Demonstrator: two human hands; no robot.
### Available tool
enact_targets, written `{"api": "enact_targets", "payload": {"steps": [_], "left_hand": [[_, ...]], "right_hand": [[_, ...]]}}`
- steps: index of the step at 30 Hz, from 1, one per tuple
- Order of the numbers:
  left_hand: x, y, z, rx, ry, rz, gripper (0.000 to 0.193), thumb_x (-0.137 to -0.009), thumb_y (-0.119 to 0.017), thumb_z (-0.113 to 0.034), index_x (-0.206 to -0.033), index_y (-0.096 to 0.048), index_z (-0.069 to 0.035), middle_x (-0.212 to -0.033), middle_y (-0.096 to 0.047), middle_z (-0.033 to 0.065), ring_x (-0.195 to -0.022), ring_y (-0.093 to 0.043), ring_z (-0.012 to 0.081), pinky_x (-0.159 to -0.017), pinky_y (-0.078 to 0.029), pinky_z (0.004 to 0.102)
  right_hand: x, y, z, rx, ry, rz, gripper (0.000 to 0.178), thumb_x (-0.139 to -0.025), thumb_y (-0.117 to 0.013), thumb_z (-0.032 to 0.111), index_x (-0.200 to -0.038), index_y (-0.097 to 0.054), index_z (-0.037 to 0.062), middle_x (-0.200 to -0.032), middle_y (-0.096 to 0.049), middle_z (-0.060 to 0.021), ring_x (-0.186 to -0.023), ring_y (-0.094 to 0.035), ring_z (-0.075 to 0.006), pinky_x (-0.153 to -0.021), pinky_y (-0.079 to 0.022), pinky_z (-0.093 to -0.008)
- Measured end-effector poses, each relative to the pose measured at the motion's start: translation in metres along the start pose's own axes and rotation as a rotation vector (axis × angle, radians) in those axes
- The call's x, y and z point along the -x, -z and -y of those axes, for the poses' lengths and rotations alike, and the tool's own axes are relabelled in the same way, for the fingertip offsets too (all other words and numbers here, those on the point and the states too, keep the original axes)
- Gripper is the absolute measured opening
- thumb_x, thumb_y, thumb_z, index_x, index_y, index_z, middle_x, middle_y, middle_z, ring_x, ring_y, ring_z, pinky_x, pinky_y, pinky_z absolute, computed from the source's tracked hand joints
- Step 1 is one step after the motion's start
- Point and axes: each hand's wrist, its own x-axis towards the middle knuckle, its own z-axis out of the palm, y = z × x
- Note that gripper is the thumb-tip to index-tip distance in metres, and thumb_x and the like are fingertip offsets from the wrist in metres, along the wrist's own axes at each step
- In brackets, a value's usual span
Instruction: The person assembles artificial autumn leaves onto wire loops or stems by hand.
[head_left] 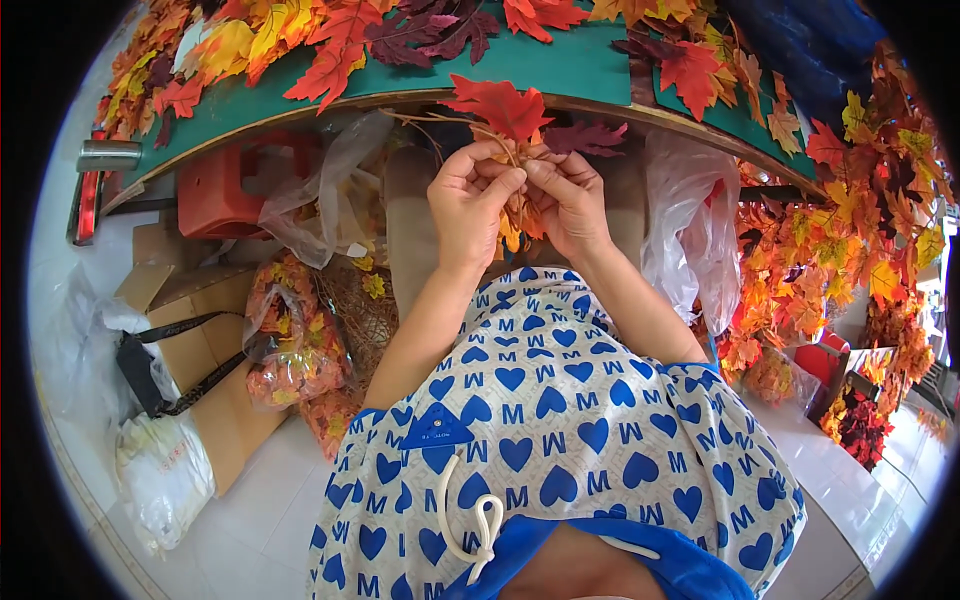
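Both hands meet in front of my lap, just below the green tabletop's front edge. My left hand (pixel 472 200) pinches thin brown stems (pixel 470 122) between thumb and fingertips. Close beside it, my right hand (pixel 575 200) is closed with thumb and forefinger on the same stems, thumb tips almost touching. A red artificial maple leaf (pixel 505 105) stands up above the fingers, and a dark purple leaf (pixel 590 138) sticks out to the right. Orange and yellow leaves (pixel 520 222) hang below, between the hands. My fingers partly hide the joint of the stems.
Loose autumn leaves (pixel 340 50) cover much of the green table (pixel 560 70). Leaf garlands (pixel 840 260) hang at the right. Below the table are a red plastic container (pixel 215 200), clear plastic bags (pixel 690 220), a bag of leaves (pixel 300 365) and a cardboard box (pixel 225 430).
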Motion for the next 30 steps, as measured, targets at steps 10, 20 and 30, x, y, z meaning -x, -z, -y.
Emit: {"api": "enact_targets", "payload": {"steps": [10, 20, 30], "left_hand": [[-0.003, 0.001, -0.002, -0.210, -0.063, 0.070, 0.026, -0.077, -0.063, 0.011, -0.101, -0.060, 0.003, -0.088, -0.064, 0.0068, -0.074, -0.059, 0.0094, -0.069, -0.050, 0.0212], [-0.006, 0.012, 0.007, -0.239, -0.042, -0.011, 0.011, -0.076, -0.066, 0.006, -0.086, -0.061, 0.003, -0.079, -0.064, 0.0045, -0.070, -0.059, 0.0080, -0.063, -0.049, 0.0207], [-0.018, 0.041, 0.009, -0.348, 0.210, 0.002, 0.016, -0.090, -0.056, -0.017, -0.086, -0.061, -0.002, -0.079, -0.064, 0.0033, -0.066, -0.058, 0.0085, -0.058, -0.045, 0.0225]], "right_hand": [[-0.003, 0.002, 0.004, 0.064, -0.011, 0.015, 0.010, -0.084, -0.063, 0.004, -0.092, -0.062, -0.0012, -0.088, -0.065, -0.0073, -0.076, -0.063, -0.0148, -0.072, -0.053, -0.0270], [0.006, -0.003, -0.002, 0.324, -0.005, -0.010, 0.012, -0.088, -0.060, 0.010, -0.095, -0.060, 0.0004, -0.086, -0.063, -0.0045, -0.078, -0.062, -0.0127, -0.071, -0.055, -0.0263], [0.006, 0.017, -0.008, 0.981, 0.375, 0.097, 0.012, -0.086, -0.061, 0.013, -0.091, -0.061, 0.0013, -0.073, -0.061, -0.0032, -0.062, -0.057, -0.0104, -0.054, -0.044, -0.0241]]}}
